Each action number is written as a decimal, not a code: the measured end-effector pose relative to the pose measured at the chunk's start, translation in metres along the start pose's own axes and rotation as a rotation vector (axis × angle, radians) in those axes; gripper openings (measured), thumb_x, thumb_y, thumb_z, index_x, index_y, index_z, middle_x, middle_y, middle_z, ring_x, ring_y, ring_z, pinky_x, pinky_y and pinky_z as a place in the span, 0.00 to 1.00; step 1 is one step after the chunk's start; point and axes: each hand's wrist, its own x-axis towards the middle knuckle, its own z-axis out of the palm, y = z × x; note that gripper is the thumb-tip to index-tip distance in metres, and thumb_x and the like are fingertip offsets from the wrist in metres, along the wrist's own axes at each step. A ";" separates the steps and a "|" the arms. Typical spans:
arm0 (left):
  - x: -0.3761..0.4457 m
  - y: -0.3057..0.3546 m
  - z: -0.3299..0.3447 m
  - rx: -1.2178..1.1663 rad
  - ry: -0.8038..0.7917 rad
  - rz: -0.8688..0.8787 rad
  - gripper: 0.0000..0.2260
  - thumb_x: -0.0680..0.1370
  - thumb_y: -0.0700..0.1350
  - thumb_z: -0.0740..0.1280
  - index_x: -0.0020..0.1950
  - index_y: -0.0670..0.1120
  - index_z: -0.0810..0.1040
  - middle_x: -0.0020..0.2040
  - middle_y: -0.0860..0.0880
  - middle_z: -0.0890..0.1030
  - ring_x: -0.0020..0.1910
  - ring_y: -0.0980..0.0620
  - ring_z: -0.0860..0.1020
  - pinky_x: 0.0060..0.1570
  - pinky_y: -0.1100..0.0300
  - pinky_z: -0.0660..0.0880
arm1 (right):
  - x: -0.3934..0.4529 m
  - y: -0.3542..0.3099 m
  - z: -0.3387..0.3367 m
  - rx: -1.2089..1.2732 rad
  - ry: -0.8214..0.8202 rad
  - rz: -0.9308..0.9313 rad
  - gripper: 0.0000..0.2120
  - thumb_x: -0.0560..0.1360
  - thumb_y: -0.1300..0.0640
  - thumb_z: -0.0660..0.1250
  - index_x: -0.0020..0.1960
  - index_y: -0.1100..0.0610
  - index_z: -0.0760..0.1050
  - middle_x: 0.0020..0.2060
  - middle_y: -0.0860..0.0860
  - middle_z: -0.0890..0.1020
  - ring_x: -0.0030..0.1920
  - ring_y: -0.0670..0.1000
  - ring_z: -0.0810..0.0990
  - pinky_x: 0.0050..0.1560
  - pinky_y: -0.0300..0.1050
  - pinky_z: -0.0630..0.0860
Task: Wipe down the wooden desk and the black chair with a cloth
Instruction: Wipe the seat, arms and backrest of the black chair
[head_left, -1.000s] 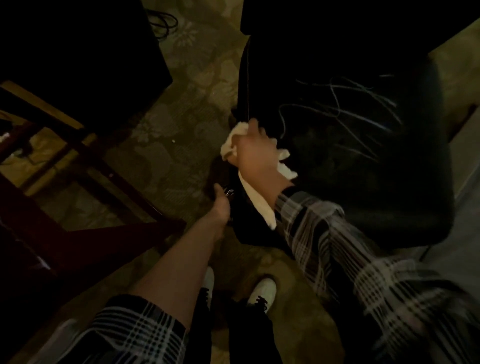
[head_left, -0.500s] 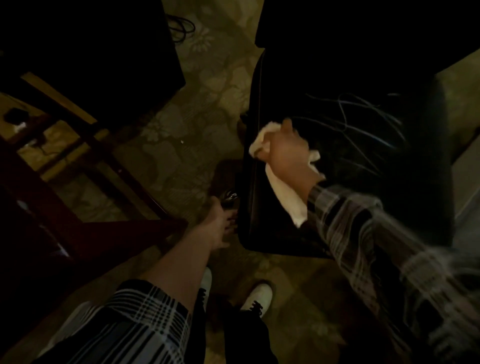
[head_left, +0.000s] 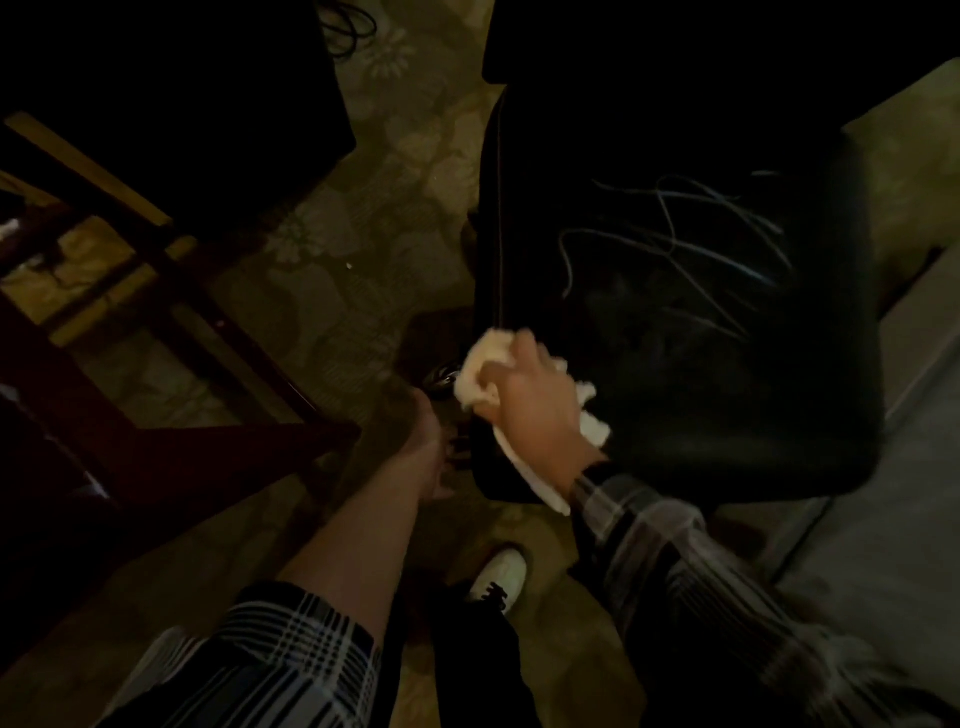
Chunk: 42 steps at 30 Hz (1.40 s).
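The person wears a dark plaid shirt crossed by pale grid lines. Its left sleeve (head_left: 291, 660) is pushed up above the elbow, baring the forearm, while the right sleeve (head_left: 675, 561) reaches the wrist. Below show black trousers (head_left: 467, 665) and a white lace-up shoe with black laces (head_left: 498, 577).

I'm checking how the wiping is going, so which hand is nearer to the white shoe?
Left. The left hand hangs low beside the chair's edge, just above the white shoe. The right hand, gripping the cloth, is higher up on the black chair seat.
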 end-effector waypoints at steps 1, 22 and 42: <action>0.002 -0.001 0.000 0.006 -0.004 -0.002 0.45 0.72 0.72 0.34 0.74 0.44 0.64 0.72 0.43 0.66 0.72 0.43 0.63 0.70 0.41 0.53 | 0.023 0.002 -0.004 -0.026 0.030 0.015 0.17 0.75 0.48 0.66 0.62 0.52 0.76 0.66 0.58 0.64 0.64 0.58 0.66 0.55 0.50 0.69; 0.043 0.027 0.027 -0.022 0.120 0.494 0.26 0.81 0.59 0.50 0.67 0.43 0.72 0.64 0.44 0.74 0.62 0.44 0.73 0.61 0.55 0.69 | 0.014 0.024 0.007 0.130 0.435 0.160 0.14 0.66 0.50 0.76 0.48 0.55 0.81 0.51 0.60 0.74 0.48 0.62 0.77 0.41 0.49 0.73; 0.096 0.063 0.018 -0.055 0.225 1.130 0.12 0.79 0.35 0.56 0.39 0.47 0.72 0.41 0.43 0.76 0.47 0.46 0.74 0.47 0.54 0.72 | -0.070 0.029 0.080 0.080 0.854 -0.012 0.13 0.65 0.47 0.75 0.47 0.50 0.80 0.52 0.54 0.73 0.43 0.52 0.76 0.36 0.40 0.67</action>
